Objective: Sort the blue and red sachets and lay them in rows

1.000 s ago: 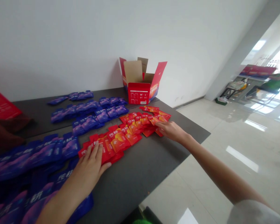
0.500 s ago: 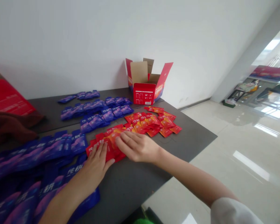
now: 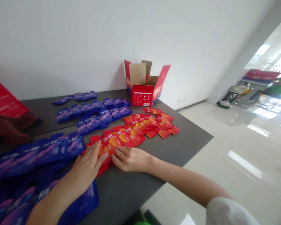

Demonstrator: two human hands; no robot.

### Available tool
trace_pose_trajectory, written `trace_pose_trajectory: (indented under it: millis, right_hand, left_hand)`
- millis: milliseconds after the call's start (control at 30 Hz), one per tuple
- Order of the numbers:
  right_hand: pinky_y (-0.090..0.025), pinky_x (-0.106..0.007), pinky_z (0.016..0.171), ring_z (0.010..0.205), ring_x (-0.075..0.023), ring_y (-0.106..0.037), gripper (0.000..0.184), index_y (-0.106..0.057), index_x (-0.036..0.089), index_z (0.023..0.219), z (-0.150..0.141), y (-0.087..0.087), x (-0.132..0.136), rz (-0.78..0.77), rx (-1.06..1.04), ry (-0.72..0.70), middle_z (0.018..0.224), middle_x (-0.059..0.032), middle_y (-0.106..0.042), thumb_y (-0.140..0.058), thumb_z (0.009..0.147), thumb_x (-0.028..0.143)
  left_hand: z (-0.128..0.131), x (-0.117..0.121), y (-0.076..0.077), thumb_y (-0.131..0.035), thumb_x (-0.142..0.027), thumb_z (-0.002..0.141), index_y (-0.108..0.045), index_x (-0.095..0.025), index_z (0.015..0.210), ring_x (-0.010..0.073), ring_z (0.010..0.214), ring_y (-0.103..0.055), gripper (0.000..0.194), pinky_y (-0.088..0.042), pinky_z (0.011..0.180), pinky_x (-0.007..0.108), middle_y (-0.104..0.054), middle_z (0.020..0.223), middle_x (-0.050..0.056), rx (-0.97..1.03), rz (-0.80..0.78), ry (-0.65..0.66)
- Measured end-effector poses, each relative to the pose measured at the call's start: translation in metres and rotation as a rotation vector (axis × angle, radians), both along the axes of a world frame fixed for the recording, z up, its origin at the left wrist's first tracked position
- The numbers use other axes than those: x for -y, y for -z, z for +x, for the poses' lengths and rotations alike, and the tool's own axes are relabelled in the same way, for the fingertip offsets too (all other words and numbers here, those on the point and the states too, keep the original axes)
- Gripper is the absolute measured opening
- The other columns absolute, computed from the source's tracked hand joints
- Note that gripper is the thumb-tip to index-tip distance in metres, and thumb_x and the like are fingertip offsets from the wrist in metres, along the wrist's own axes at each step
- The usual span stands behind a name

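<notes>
Both my hands lie flat on a short overlapping row of red foil sachets (image 3: 118, 139), which runs between them on the dark grey table (image 3: 128, 187). My left hand (image 3: 87, 165) covers the row's lower left end, next to a large spread of blue-purple sachets (image 3: 52, 153). My right hand (image 3: 130, 159) presses on the row from the right, its fingertips almost touching my left hand. Further red sachets (image 3: 150, 125) lie in overlapping rows towards the back. Neither hand closes around a sachet.
An open red carton (image 3: 142, 93) stands at the table's back corner against the white wall. More blue sachets (image 3: 91, 115) lie in rows before it. A flat red board (image 3: 4, 103) and dark brown cloth (image 3: 7, 131) are at left. Beyond the right table edge is a shiny tiled floor (image 3: 236, 162).
My right hand has moved down and left, closer to my left hand. The red sachets between my hands now form a tighter row, and the view has shifted slightly.
</notes>
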State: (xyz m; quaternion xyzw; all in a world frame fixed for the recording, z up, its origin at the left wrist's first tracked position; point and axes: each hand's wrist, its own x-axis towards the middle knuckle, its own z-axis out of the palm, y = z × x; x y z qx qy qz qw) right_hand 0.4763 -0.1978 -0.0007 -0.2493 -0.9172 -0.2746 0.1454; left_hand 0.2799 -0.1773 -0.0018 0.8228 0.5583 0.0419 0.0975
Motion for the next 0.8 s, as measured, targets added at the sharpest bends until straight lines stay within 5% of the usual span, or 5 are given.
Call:
trace_pose_trajectory:
  millis: [167, 400, 567, 667, 800]
  right_hand:
    - [-0.053, -0.03, 0.075, 0.092, -0.0189, -0.063, 0.023, -0.057, 0.011, 0.083, 0.002, 0.006, -0.006, -0.066, -0.026, -0.034, 0.082, -0.0077, -0.066, -0.035, 0.09, 0.008]
    - [-0.046, -0.023, 0.091, 0.112, -0.0152, -0.055, 0.028, -0.059, 0.011, 0.108, 0.037, 0.002, -0.008, -0.228, -0.255, -0.084, 0.117, -0.0113, -0.061, -0.038, 0.09, 0.017]
    - [-0.042, -0.025, 0.095, 0.111, -0.0148, -0.055, 0.039, -0.055, 0.011, 0.12, 0.109, -0.046, -0.043, -0.294, -0.575, 0.371, 0.121, -0.0104, -0.058, -0.036, 0.086, 0.007]
    - [-0.043, -0.033, 0.094, 0.115, -0.0238, -0.052, 0.047, -0.055, 0.017, 0.123, 0.164, -0.064, -0.085, -0.471, -0.416, 0.713, 0.131, -0.0112, -0.05, -0.057, 0.077, 0.012]
    - [-0.039, -0.035, 0.096, 0.119, -0.0286, -0.046, 0.074, -0.049, 0.018, 0.13, 0.21, -0.061, -0.127, -0.683, -0.109, 0.873, 0.127, -0.0123, -0.054, -0.075, 0.061, 0.017]
  left_hand:
    - [0.015, -0.009, -0.002, -0.02, -0.047, 0.086, -0.027, -0.007, 0.137, 0.0275, 0.13, -0.033, 0.065, -0.033, 0.104, 0.048, -0.038, 0.139, 0.017, 0.002, 0.013, 0.09]
    - [0.008, -0.023, 0.026, -0.02, -0.053, 0.083, -0.046, -0.02, 0.126, 0.0267, 0.124, -0.043, 0.06, -0.035, 0.102, 0.047, -0.052, 0.13, 0.01, 0.018, 0.227, 0.268]
    - [0.009, -0.019, 0.03, -0.021, -0.058, 0.082, -0.041, -0.017, 0.13, 0.0302, 0.123, -0.043, 0.066, -0.036, 0.099, 0.05, -0.051, 0.13, 0.013, -0.015, 0.278, 0.216]
    - [0.009, -0.018, 0.033, -0.02, -0.059, 0.081, -0.042, -0.017, 0.13, 0.0316, 0.123, -0.043, 0.068, -0.036, 0.1, 0.051, -0.05, 0.131, 0.014, -0.036, 0.271, 0.23]
    - [0.012, -0.012, 0.034, -0.022, -0.063, 0.079, -0.043, -0.021, 0.13, 0.0336, 0.124, -0.041, 0.069, -0.037, 0.098, 0.054, -0.051, 0.129, 0.013, -0.076, 0.3, 0.137]
